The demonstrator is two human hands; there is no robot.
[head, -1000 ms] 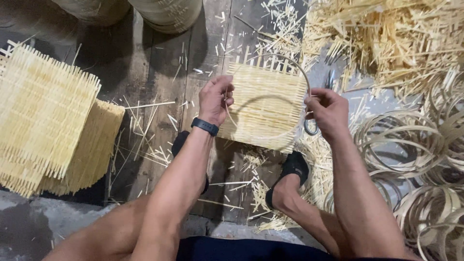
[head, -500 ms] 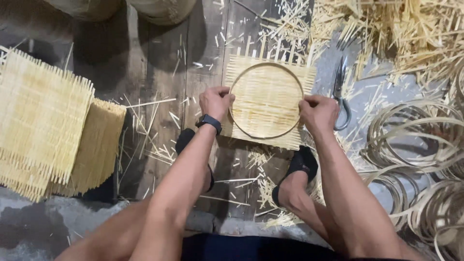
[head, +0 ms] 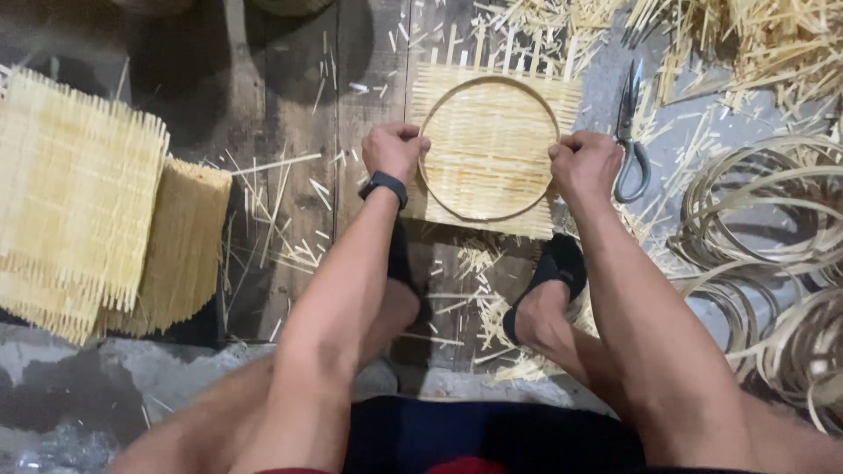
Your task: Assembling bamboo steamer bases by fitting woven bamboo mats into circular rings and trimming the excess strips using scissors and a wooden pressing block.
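Both fists down on the hoop (head: 489,147), one each side. My left hand (head: 393,151) is curled tight on the ring's left edge, knuckles up; my right hand (head: 586,164) is closed the same way on the right edge. Fingers fully wrapped, no gap showing, so both have hold of the thin bamboo ring.

The ring sits flat on top of the square woven mat (head: 492,149), roughly centred, w/ the mat's loose ends sticking out past it all round. Gripping at opposite sides lets me press it evenly, I reckon, so the circle stays round and doesn't slide on the weave. The mat lies on the plank floor (head: 290,132) just ahead of my feet, arms straight out over my knees.

Scissors (head: 630,132) lie just right of my right hand, near but not touching. Coils of bamboo strip (head: 755,219) are further right. A stack of finished mats (head: 97,202) is well apart on the left. Offcuts (head: 492,298) are scattered btw my feet.
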